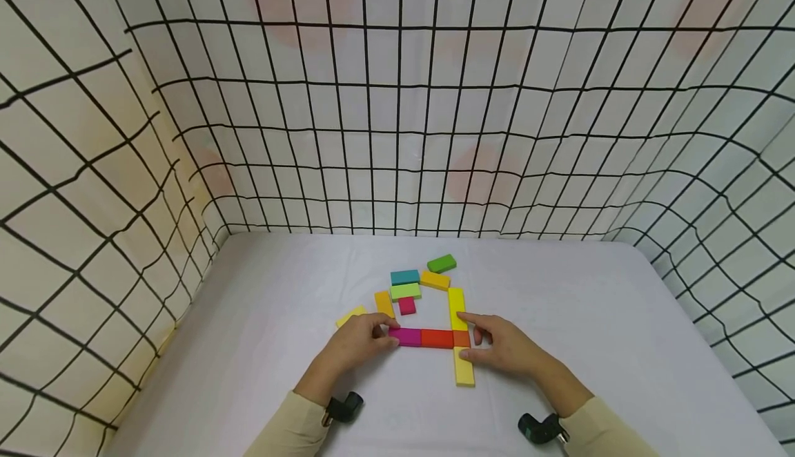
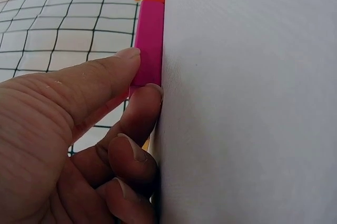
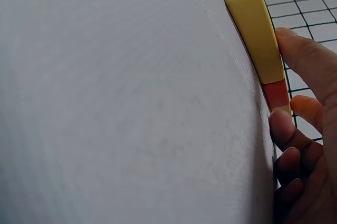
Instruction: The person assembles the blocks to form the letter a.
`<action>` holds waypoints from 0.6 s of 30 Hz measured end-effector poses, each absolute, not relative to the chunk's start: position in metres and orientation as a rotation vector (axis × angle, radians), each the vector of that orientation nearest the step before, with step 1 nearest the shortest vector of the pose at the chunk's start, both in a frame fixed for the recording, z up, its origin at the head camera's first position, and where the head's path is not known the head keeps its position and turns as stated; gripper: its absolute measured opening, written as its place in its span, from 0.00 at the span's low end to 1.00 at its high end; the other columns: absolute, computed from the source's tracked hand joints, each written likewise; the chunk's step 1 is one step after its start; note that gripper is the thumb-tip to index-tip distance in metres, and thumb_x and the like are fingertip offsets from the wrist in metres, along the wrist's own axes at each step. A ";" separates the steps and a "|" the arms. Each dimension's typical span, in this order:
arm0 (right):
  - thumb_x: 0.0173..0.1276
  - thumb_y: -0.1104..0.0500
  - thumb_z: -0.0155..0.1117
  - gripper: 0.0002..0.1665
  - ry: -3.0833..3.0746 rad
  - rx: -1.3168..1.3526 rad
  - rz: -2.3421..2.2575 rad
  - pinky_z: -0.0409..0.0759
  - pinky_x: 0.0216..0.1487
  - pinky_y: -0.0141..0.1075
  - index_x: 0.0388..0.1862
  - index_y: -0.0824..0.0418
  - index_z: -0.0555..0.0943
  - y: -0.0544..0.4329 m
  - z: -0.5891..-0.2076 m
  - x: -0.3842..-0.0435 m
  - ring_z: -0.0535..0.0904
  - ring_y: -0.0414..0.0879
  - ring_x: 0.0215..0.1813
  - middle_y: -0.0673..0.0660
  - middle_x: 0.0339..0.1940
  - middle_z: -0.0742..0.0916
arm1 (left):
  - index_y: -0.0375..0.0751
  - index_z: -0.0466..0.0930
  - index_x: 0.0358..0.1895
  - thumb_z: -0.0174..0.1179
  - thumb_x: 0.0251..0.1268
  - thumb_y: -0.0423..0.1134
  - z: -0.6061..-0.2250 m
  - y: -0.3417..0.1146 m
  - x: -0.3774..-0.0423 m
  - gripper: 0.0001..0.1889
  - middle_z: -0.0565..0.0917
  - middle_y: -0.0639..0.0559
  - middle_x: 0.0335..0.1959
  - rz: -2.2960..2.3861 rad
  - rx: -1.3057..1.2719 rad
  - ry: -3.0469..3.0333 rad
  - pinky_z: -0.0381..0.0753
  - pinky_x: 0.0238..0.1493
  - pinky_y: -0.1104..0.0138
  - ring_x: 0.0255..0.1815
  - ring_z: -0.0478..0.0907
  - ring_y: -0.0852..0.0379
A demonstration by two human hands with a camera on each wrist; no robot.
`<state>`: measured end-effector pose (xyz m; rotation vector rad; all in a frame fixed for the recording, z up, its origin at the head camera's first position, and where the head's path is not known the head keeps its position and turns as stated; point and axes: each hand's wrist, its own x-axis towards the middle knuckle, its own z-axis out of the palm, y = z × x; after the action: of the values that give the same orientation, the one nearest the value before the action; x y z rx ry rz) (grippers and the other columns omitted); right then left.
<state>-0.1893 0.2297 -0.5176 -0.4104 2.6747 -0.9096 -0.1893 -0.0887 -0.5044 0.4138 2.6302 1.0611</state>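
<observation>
In the head view, several flat coloured blocks form a cross shape on the white surface. My left hand pinches the left end of a magenta block between thumb and index finger. A red block continues the row to a small orange block. My right hand rests at the row's right end. Its index fingertip touches the upper yellow block, and its thumb touches the pale yellow block below. In the right wrist view, the other fingers curl beside the blocks.
Loose blocks lie behind the row: crimson, light green, teal, amber and green. An orange-yellow block and a yellow one lie near my left hand. Black wire mesh surrounds the back and sides.
</observation>
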 end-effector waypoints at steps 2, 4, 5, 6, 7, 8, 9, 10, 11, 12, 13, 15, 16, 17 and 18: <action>0.58 0.36 0.77 0.44 2.677 -0.415 -0.911 0.70 0.35 0.31 0.71 0.48 0.77 0.229 -0.517 -0.189 0.72 0.40 0.39 0.45 0.34 0.76 | 0.53 0.86 0.51 0.70 0.65 0.46 -0.504 -0.089 -0.189 0.13 0.80 0.56 0.32 1.063 0.412 2.624 0.75 0.35 0.66 0.35 0.74 0.58; 0.58 0.36 0.76 0.44 2.679 -0.421 -0.910 0.70 0.35 0.31 0.71 0.48 0.76 0.229 -0.517 -0.189 0.71 0.40 0.39 0.45 0.34 0.76 | 0.53 0.86 0.51 0.70 0.65 0.46 -0.503 -0.089 -0.189 0.13 0.80 0.56 0.31 1.069 0.415 2.617 0.75 0.35 0.66 0.35 0.74 0.58; 0.58 0.36 0.76 0.44 2.678 -0.421 -0.913 0.70 0.35 0.32 0.71 0.48 0.76 0.229 -0.517 -0.189 0.71 0.40 0.39 0.45 0.34 0.76 | 0.53 0.86 0.52 0.70 0.65 0.47 -0.503 -0.089 -0.189 0.14 0.80 0.56 0.31 1.070 0.415 2.613 0.75 0.35 0.66 0.35 0.74 0.58; 0.58 0.36 0.76 0.44 2.677 -0.420 -0.913 0.70 0.35 0.31 0.71 0.47 0.76 0.229 -0.518 -0.189 0.71 0.40 0.39 0.45 0.34 0.76 | 0.52 0.86 0.53 0.70 0.65 0.47 -0.502 -0.090 -0.190 0.15 0.80 0.57 0.31 1.071 0.417 2.611 0.75 0.34 0.67 0.35 0.74 0.58; 0.58 0.36 0.76 0.44 2.676 -0.420 -0.915 0.70 0.35 0.32 0.71 0.48 0.76 0.229 -0.518 -0.189 0.71 0.40 0.39 0.45 0.34 0.76 | 0.52 0.85 0.54 0.70 0.65 0.47 -0.502 -0.090 -0.189 0.16 0.80 0.57 0.31 1.076 0.424 2.609 0.75 0.34 0.67 0.35 0.75 0.58; 0.58 0.36 0.77 0.44 2.674 -0.417 -0.916 0.70 0.35 0.31 0.71 0.47 0.76 0.229 -0.518 -0.189 0.71 0.41 0.39 0.45 0.34 0.76 | 0.51 0.85 0.55 0.70 0.65 0.48 -0.501 -0.091 -0.190 0.17 0.81 0.57 0.32 1.077 0.429 2.610 0.75 0.34 0.67 0.35 0.75 0.58; 0.58 0.36 0.77 0.44 2.671 -0.413 -0.918 0.70 0.35 0.31 0.71 0.47 0.76 0.228 -0.519 -0.189 0.71 0.41 0.39 0.45 0.34 0.76 | 0.50 0.85 0.56 0.70 0.65 0.48 -0.500 -0.091 -0.190 0.18 0.81 0.57 0.32 1.074 0.436 2.616 0.76 0.34 0.67 0.35 0.75 0.59; 0.58 0.36 0.77 0.44 2.670 -0.407 -0.918 0.70 0.35 0.31 0.71 0.47 0.76 0.228 -0.519 -0.189 0.71 0.41 0.39 0.45 0.34 0.76 | 0.50 0.84 0.57 0.69 0.65 0.48 -0.499 -0.092 -0.191 0.18 0.82 0.57 0.33 1.072 0.443 2.627 0.76 0.33 0.68 0.34 0.75 0.59; 0.58 0.36 0.77 0.44 2.667 -0.403 -0.921 0.70 0.35 0.31 0.71 0.47 0.76 0.228 -0.519 -0.189 0.71 0.41 0.39 0.45 0.34 0.76 | 0.49 0.84 0.58 0.69 0.66 0.48 -0.497 -0.093 -0.191 0.19 0.82 0.57 0.33 1.069 0.439 2.636 0.76 0.33 0.68 0.34 0.76 0.59; 0.58 0.37 0.77 0.44 2.665 -0.400 -0.923 0.70 0.35 0.31 0.71 0.47 0.76 0.228 -0.519 -0.189 0.72 0.41 0.39 0.45 0.34 0.76 | 0.49 0.84 0.58 0.69 0.66 0.47 -0.496 -0.093 -0.192 0.19 0.83 0.57 0.33 1.060 0.436 2.651 0.76 0.32 0.68 0.33 0.76 0.59; 0.58 0.37 0.77 0.44 2.665 -0.395 -0.922 0.70 0.35 0.31 0.71 0.47 0.76 0.228 -0.518 -0.189 0.72 0.41 0.39 0.45 0.34 0.76 | 0.48 0.84 0.58 0.69 0.66 0.47 -0.495 -0.094 -0.192 0.19 0.83 0.57 0.33 1.053 0.437 2.666 0.76 0.32 0.68 0.32 0.76 0.59; 0.58 0.37 0.77 0.44 2.659 -0.384 -0.927 0.70 0.35 0.31 0.71 0.47 0.76 0.228 -0.518 -0.189 0.72 0.41 0.40 0.46 0.34 0.76 | 0.48 0.85 0.57 0.69 0.65 0.46 -0.493 -0.094 -0.193 0.18 0.82 0.57 0.32 1.017 0.419 2.690 0.75 0.31 0.68 0.31 0.75 0.60; 0.58 0.37 0.77 0.44 2.658 -0.383 -0.929 0.70 0.35 0.31 0.71 0.47 0.76 0.228 -0.518 -0.189 0.72 0.41 0.40 0.46 0.34 0.77 | 0.48 0.85 0.56 0.69 0.65 0.46 -0.492 -0.093 -0.193 0.17 0.82 0.57 0.31 0.998 0.418 2.700 0.75 0.31 0.68 0.31 0.75 0.60; 0.58 0.37 0.77 0.44 2.655 -0.380 -0.933 0.70 0.35 0.31 0.72 0.47 0.76 0.228 -0.517 -0.189 0.72 0.41 0.40 0.46 0.34 0.77 | 0.48 0.86 0.55 0.70 0.64 0.46 -0.493 -0.093 -0.193 0.17 0.81 0.57 0.30 0.975 0.418 2.710 0.75 0.31 0.68 0.31 0.75 0.60; 0.57 0.38 0.77 0.44 2.654 -0.378 -0.937 0.71 0.35 0.31 0.72 0.47 0.76 0.228 -0.517 -0.189 0.72 0.42 0.40 0.46 0.34 0.77 | 0.47 0.87 0.53 0.70 0.64 0.45 -0.493 -0.093 -0.193 0.16 0.81 0.57 0.30 0.957 0.430 2.718 0.75 0.32 0.69 0.31 0.74 0.60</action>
<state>-0.1890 0.2280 -0.5171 -0.3782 2.6537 -0.9368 -0.1928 -0.0925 -0.4925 0.4297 2.7177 0.9571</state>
